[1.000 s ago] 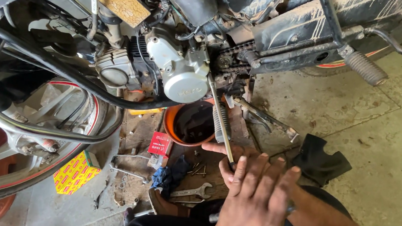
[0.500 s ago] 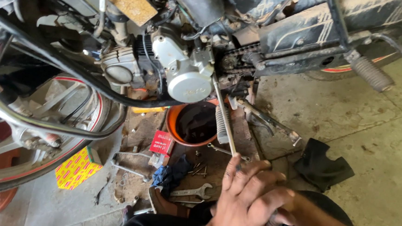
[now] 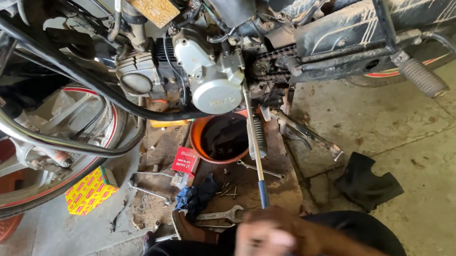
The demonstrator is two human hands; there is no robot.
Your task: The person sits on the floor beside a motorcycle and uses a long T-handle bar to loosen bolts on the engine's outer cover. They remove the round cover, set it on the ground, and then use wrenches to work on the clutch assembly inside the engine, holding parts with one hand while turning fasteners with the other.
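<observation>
Blue-handled rod [image 3: 257,161] beside orange basin [image 3: 199,142]

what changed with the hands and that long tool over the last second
The spread hand curled shut at the blue-handled end of the long tool and pulled down toward the body; it is blurred, so the grip is unclear. The tool, orange bowl, spanners and black cloth stayed put.

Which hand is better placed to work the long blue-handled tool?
Likely the right hand: its forearm enters from the right and it sits at the end of the blue-handled tool. Motion blur hides the left hand.
</observation>
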